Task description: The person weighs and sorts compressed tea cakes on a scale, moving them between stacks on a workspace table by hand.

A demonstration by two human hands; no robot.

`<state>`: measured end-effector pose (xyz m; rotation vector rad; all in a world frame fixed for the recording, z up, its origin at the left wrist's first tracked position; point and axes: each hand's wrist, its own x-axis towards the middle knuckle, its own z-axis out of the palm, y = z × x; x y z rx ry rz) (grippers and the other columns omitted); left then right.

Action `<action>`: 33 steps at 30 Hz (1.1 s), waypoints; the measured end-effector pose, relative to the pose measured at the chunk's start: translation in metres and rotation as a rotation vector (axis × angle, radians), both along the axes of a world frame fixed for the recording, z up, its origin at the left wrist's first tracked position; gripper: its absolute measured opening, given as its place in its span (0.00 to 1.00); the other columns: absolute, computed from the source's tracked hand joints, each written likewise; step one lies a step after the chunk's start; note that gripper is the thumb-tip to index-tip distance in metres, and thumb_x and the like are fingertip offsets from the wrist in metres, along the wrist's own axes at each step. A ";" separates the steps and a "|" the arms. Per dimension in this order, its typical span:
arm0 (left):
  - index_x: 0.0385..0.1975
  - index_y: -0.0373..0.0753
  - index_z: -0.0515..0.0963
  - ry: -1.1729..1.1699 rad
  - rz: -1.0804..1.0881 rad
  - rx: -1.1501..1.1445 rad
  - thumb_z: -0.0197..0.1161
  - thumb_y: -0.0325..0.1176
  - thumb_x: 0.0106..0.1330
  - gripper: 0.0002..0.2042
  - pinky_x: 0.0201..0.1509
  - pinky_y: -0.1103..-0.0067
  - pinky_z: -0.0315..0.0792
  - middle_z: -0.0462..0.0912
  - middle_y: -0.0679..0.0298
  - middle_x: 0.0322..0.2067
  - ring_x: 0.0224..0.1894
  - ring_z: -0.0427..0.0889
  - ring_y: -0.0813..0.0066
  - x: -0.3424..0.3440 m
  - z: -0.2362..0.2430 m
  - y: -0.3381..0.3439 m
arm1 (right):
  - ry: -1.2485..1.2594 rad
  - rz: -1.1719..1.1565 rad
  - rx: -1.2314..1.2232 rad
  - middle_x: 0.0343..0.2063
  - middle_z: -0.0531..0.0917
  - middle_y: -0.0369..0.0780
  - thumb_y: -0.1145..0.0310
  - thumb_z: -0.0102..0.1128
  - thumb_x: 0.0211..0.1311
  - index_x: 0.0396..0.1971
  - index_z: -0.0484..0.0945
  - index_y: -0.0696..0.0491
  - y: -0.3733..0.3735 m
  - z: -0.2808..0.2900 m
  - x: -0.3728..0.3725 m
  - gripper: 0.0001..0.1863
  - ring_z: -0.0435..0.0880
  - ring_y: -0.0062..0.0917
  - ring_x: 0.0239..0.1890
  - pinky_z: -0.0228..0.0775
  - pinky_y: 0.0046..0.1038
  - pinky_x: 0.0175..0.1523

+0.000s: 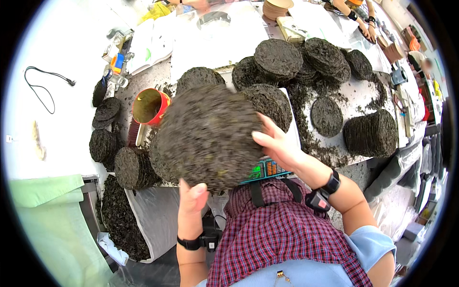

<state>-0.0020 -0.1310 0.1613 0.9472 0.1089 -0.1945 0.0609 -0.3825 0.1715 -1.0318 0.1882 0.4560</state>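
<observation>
A dark, round dried seaweed disc point(210, 138) is lifted close in front of me, blurred by motion. My right hand point(282, 146) grips its right edge, thumb on the upper face and the fingers partly out of sight. At the lower edge, my left hand point(193, 198) holds it too, with most fingers hidden underneath. Partly covered by the disc, a digital scale point(267, 168) with a green display lies just beyond my apron. Another seaweed disc point(270, 103) is behind the held one, on the right.
Stacks of seaweed discs point(278, 58) stand along the table's back, with one tall stack point(372, 134) lying at the right. A red tin point(165, 103) and a brush point(136, 134) are on the left. Loose seaweed fills a bag point(143, 210) below. Another person's hands point(367, 32) show at the far right.
</observation>
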 end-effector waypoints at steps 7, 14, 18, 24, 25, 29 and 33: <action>0.67 0.38 0.46 -0.001 0.612 1.001 0.68 0.30 0.58 0.42 0.72 0.66 0.46 0.46 0.51 0.69 0.71 0.48 0.62 0.042 -0.074 0.061 | -0.011 -0.824 -0.250 0.59 0.66 0.47 0.66 0.65 0.56 0.66 0.53 0.54 -0.138 -0.028 0.013 0.40 0.70 0.37 0.58 0.61 0.41 0.64; 0.59 0.31 0.65 0.350 0.668 0.849 0.67 0.40 0.61 0.30 0.60 0.73 0.63 0.72 0.58 0.56 0.57 0.70 0.67 0.020 -0.178 0.130 | 0.152 -1.069 -0.579 0.60 0.67 0.43 0.65 0.64 0.57 0.64 0.58 0.49 -0.373 -0.278 -0.067 0.36 0.66 0.39 0.61 0.63 0.46 0.59; 0.56 0.30 0.68 0.307 0.830 1.747 0.67 0.39 0.59 0.28 0.64 0.61 0.55 0.73 0.46 0.52 0.55 0.66 0.48 0.022 -0.170 0.122 | 0.893 -0.832 -1.590 0.60 0.65 0.53 0.41 0.66 0.48 0.64 0.59 0.50 -0.357 -0.313 -0.077 0.47 0.60 0.48 0.63 0.57 0.49 0.61; 0.55 0.30 0.66 0.051 0.847 1.327 0.60 0.25 0.64 0.20 0.55 0.73 0.67 0.74 0.55 0.47 0.47 0.75 0.66 0.017 -0.148 0.127 | 0.182 -0.827 -1.798 0.64 0.55 0.54 0.50 0.62 0.57 0.63 0.63 0.50 -0.336 -0.286 -0.078 0.37 0.51 0.47 0.66 0.48 0.46 0.65; 0.54 0.30 0.66 0.080 0.846 1.354 0.61 0.25 0.64 0.20 0.55 0.73 0.67 0.74 0.55 0.47 0.47 0.75 0.67 0.017 -0.147 0.128 | 0.027 -0.807 -1.798 0.64 0.55 0.55 0.53 0.62 0.59 0.63 0.63 0.50 -0.324 -0.270 -0.069 0.35 0.50 0.47 0.67 0.48 0.46 0.66; 0.50 0.36 0.63 0.107 0.844 1.263 0.64 0.28 0.61 0.21 0.52 0.78 0.64 0.71 0.60 0.46 0.45 0.68 0.73 0.013 -0.136 0.131 | -0.532 -0.571 -1.571 0.60 0.64 0.44 0.71 0.55 0.62 0.53 0.71 0.53 -0.181 -0.120 -0.006 0.18 0.58 0.37 0.65 0.50 0.42 0.68; 0.51 0.39 0.61 0.232 0.872 0.695 0.66 0.28 0.59 0.23 0.56 0.76 0.62 0.69 0.59 0.47 0.50 0.68 0.72 0.017 -0.090 0.107 | -0.820 0.009 -0.891 0.44 0.79 0.42 0.72 0.65 0.51 0.47 0.76 0.54 -0.006 -0.032 0.018 0.21 0.78 0.34 0.47 0.70 0.32 0.53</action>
